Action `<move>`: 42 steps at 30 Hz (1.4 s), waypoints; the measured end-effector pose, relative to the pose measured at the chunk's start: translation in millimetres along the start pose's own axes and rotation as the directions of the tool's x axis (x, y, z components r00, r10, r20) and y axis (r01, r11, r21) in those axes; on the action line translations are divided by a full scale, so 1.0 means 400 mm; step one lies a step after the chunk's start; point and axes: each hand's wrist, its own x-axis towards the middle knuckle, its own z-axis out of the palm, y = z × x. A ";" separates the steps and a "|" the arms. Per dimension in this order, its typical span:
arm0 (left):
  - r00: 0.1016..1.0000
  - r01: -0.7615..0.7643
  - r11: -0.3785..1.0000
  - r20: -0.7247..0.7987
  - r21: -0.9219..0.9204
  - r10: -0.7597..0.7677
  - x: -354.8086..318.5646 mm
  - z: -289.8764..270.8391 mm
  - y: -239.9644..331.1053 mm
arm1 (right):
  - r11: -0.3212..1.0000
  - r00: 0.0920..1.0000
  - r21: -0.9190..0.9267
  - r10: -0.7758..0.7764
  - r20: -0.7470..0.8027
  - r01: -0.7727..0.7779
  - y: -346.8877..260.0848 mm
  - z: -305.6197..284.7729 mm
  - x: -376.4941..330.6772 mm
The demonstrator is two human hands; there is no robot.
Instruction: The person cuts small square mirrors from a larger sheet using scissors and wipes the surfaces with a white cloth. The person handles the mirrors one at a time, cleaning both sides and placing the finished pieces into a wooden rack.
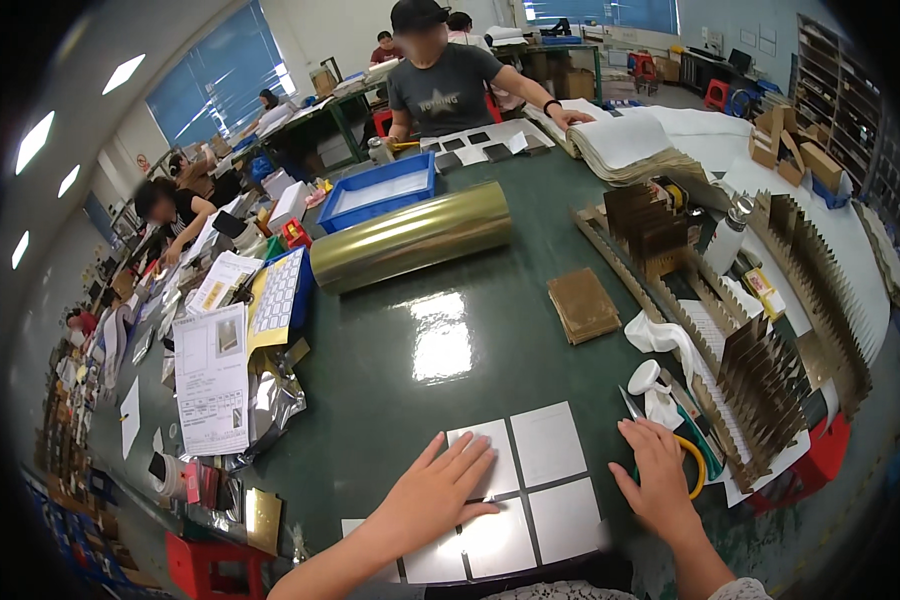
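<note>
Several pale, glossy square plates (548,442) lie in rows at the table's near edge. My left hand (446,492) rests flat across them with its fingers spread, covering part of the upper left plate (497,478). To the right of the plates, my right hand (658,476) is over the table with its thumb apart from its fingers. It is right beside a pair of scissors with a yellow handle (699,468), whose blades point away and are partly hidden by the fingers. I see nothing gripped in either hand.
A stack of brown square plates (583,305) sits right of centre. Beyond lie a large yellowish film roll (415,238) and a blue tray (380,190). Toothed racks (760,370) line the right side, near a white cloth (660,336). Papers (212,380) are at left. A person (440,90) works opposite.
</note>
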 end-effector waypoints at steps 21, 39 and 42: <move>0.789 0.006 0.843 -0.515 -0.538 -0.335 -0.210 0.026 0.003 | 0.986 0.986 -0.150 -0.092 -0.141 0.070 0.054 -0.182 0.410; 0.634 -0.062 0.672 -0.549 -0.738 -0.544 -0.292 0.084 -0.004 | 0.918 0.950 -0.255 0.275 -0.146 -0.305 0.567 -0.107 0.701; 0.685 -0.074 0.631 -0.499 -0.773 -0.530 -0.274 0.069 -0.012 | 0.972 0.975 -0.198 0.090 -0.202 -0.130 0.615 -0.174 0.677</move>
